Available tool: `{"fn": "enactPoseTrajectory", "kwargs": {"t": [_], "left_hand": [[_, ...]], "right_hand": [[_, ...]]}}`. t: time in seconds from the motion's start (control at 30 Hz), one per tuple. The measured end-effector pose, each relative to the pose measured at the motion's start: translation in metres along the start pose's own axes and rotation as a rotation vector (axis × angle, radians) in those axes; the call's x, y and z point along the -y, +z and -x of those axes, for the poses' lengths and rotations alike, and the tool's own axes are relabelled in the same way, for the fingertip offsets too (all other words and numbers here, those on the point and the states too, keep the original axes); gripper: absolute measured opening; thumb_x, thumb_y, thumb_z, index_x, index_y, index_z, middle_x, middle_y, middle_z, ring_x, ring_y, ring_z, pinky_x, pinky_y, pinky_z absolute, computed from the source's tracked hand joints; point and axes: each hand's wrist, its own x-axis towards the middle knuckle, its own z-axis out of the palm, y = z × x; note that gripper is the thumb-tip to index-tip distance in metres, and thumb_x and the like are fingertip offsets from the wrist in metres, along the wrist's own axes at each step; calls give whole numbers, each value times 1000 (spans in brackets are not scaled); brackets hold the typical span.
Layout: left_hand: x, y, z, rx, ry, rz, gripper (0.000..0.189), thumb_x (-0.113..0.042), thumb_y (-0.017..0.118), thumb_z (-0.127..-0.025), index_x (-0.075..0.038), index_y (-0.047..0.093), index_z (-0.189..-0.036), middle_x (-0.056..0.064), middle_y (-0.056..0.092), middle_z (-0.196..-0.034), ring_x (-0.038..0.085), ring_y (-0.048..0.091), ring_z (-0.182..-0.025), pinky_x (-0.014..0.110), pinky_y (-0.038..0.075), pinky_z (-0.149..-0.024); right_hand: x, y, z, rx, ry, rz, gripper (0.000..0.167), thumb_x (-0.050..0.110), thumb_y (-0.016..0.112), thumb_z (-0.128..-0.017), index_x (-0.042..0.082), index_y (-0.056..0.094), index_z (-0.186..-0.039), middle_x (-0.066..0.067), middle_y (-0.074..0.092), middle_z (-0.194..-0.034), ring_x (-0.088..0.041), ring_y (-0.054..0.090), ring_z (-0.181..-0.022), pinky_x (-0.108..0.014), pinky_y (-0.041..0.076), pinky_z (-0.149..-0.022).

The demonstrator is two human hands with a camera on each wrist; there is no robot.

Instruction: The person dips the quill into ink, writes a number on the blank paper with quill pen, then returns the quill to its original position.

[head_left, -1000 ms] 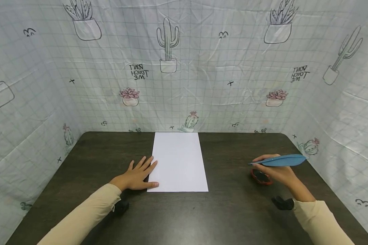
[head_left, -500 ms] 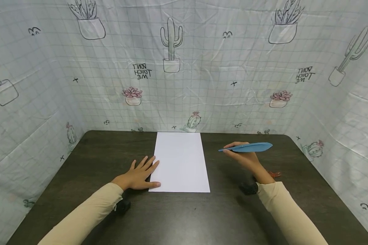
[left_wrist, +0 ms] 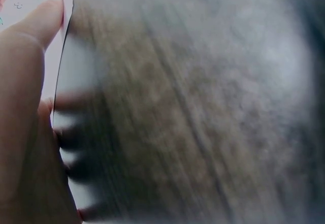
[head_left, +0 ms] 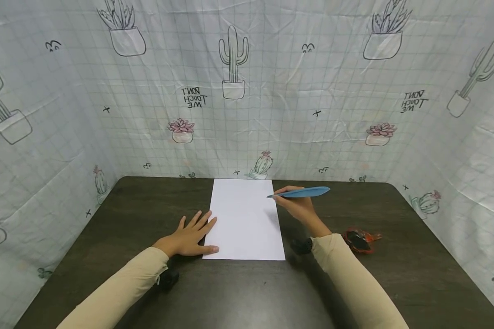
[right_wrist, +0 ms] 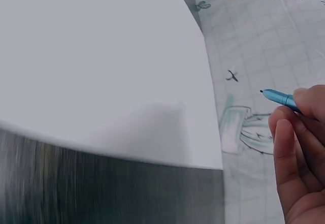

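Observation:
A white sheet of paper [head_left: 244,214] lies upright on the dark table, its far edge near the back wall. My left hand [head_left: 191,237] rests flat with fingers spread, thumb and fingertips over the sheet's left edge. Between thumb and fingers, my right hand [head_left: 298,208] pinches a blue feather pen [head_left: 306,192], its plume pointing right. The pen's tip overlaps the sheet's upper right edge in the head view. In the right wrist view the dark tip of the pen [right_wrist: 277,96] shows in the air, pointing left. No marks show on the paper.
A red-rimmed item with a dark middle [head_left: 359,241] lies on the table [head_left: 247,297] to the right, beside the right forearm. White cloth [head_left: 288,132] with printed cactus drawings hangs behind and along both sides. Black wrist devices sit under both sleeves.
My right hand has carried the feather pen leftward from above the red-rimmed item to the sheet's right edge. The left hand has stayed on the paper; the head view has shifted slightly.

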Motion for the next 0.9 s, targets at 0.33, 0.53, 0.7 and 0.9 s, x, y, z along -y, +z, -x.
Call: {"fn": "enactPoseTrajectory", "kwargs": {"t": [0.33, 0.53, 0.7, 0.9], "left_hand": [[0, 0, 0, -4, 6, 19, 89, -61, 51, -91, -15, 12, -156, 11, 1, -162, 38, -3, -147, 70, -5, -107], [3, 2, -2, 2, 8, 14, 90, -64, 50, -90, -16, 12, -156, 9, 0, -162, 37, -4, -147, 70, -6, -107], [4, 2, -3, 0, 9, 11, 90, -64, 50, -90, -17, 12, -156, 9, 0, -162, 37, -4, -147, 70, -5, -107], [3, 1, -3, 2, 9, 14, 90, -64, 50, -90, -16, 12, -156, 10, 0, -162, 37, -4, -147, 70, -5, -107]], "right_hand": [[-8, 36, -20, -112, 206, -169, 23, 4, 73, -83, -9, 70, -101, -16, 72, -91, -18, 71, -79, -35, 58, -75], [-12, 51, -26, -198, 333, -223, 21, 3, 76, -80, -8, 72, -97, -11, 73, -84, -18, 72, -76, -40, 57, -77], [-12, 62, -27, -224, 345, -163, 16, 6, 76, -80, -3, 74, -92, -10, 72, -83, -17, 72, -74, -36, 58, -74], [-10, 71, -31, -221, 377, -110, 12, 9, 76, -80, 1, 74, -89, -11, 72, -88, -19, 72, -76, -32, 58, -73]]}}
